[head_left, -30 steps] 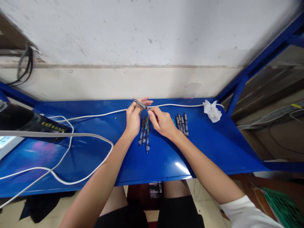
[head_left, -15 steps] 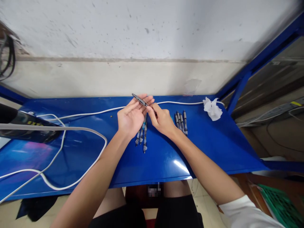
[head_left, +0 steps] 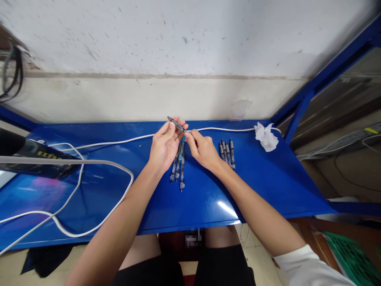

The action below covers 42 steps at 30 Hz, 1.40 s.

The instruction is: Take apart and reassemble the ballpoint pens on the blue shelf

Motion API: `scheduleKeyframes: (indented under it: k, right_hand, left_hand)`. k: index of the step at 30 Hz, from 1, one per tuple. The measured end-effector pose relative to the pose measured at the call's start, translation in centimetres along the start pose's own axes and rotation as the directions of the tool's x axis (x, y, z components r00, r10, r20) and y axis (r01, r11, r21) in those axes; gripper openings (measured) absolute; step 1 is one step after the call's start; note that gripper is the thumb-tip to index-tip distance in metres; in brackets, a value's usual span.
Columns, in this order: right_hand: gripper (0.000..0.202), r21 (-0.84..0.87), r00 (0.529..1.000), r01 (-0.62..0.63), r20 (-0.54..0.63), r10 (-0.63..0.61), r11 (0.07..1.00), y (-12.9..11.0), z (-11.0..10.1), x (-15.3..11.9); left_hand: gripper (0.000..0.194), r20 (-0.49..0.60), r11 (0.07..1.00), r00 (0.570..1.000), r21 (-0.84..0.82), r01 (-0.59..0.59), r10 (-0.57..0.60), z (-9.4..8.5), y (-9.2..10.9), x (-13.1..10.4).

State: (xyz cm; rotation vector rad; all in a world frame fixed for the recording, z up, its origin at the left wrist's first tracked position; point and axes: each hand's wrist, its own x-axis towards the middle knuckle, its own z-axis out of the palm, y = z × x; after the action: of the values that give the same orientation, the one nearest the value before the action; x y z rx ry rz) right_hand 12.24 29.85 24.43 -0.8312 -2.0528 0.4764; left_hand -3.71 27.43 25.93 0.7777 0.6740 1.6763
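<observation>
Holding a single grey-and-dark pen (head_left: 178,126) between them, both hands are partway through handling it: the pen is up off the blue surface (head_left: 202,202) and not yet laid down with any others. It slants across the gap between the hands, its upper end pointing away and to the left, its near end at the right hand's fingertips. The left hand (head_left: 164,145) is half unfolded, palm turned up, with the thumb pressing the pen against loosely curled fingers. The right hand (head_left: 203,149) is closed more tightly, thumb and forefinger pinching the near end while the other fingers fold in.

As for the rest, the pens lie in two lots. One loose group (head_left: 182,171), at least three with some light-blue parts among them, lies just below and between the hands, its far ends partly covered by the left hand. A second, neater group (head_left: 228,153), about four side by side, lies beyond the right wrist, with a bit of light blue showing beside the hand. Which lot is finished and which is waiting, I cannot tell; whether the held pen is complete is also too small to judge.
</observation>
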Motion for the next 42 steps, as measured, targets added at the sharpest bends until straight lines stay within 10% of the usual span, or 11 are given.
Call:
scheduleKeyframes:
  k: [29,36,42]
  right_hand:
    - [0.049,-0.258,0.990,0.086,0.127,-0.054,0.962,0.3,-0.7,0.1]
    - [0.037,-0.278,0.996,0.061,0.086,-0.038,0.959,0.4,-1.0,0.1]
    - [0.039,-0.288,0.993,0.011,0.114,0.023,0.958,0.4,-1.0,0.2]
  left_hand:
    - [0.029,-0.224,0.969,0.956,0.199,-0.147,0.191,0.0,-0.7,0.2]
    - [0.035,-0.040,0.991,0.997,0.116,-0.060,0.065,0.6,0.1,-0.2]
    - [0.024,-0.089,0.983,0.991,0.163,-0.083,0.098,0.2,-0.2,-0.1]
